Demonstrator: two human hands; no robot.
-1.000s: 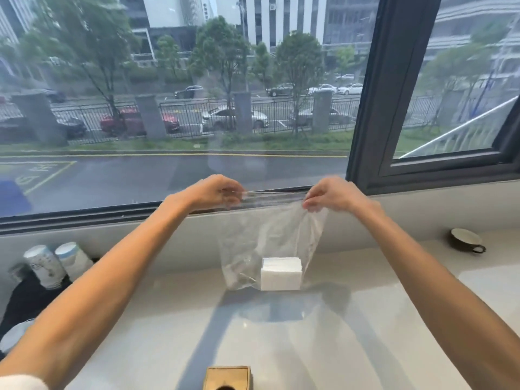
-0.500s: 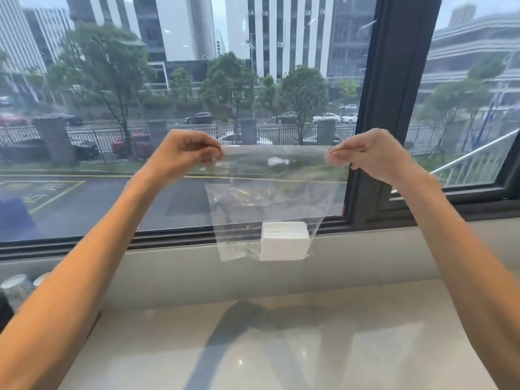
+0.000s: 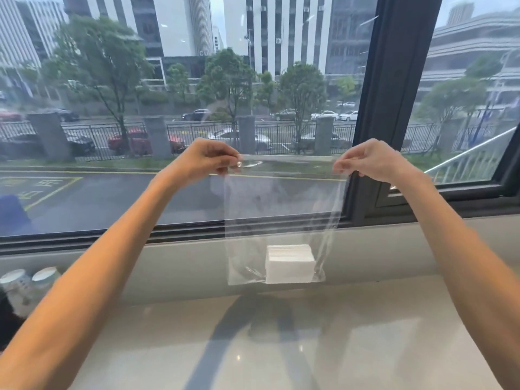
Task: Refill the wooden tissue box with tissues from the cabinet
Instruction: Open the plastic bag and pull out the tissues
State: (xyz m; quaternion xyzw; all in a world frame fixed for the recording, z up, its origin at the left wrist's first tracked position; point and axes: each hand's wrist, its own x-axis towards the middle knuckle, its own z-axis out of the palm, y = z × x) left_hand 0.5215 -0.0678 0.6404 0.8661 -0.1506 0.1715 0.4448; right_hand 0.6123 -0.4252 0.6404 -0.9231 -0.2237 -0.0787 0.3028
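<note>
Above the bench [image 3: 281, 347], hanging between left hand [image 3: 204, 159] and right hand [image 3: 371, 161], both pinching the plastic bag [image 3: 281, 206] top corners; tissues [image 3: 289, 263] sitting well below, at bag bottom.

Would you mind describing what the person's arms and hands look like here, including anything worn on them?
Both arms are bare from the edges of the picture up to the wrists, with no sleeves in view. The left hand and the right hand wear no gloves, and no rings, watch or bracelets show. Each hand's grip is a plain bare-finger pinch.
</note>
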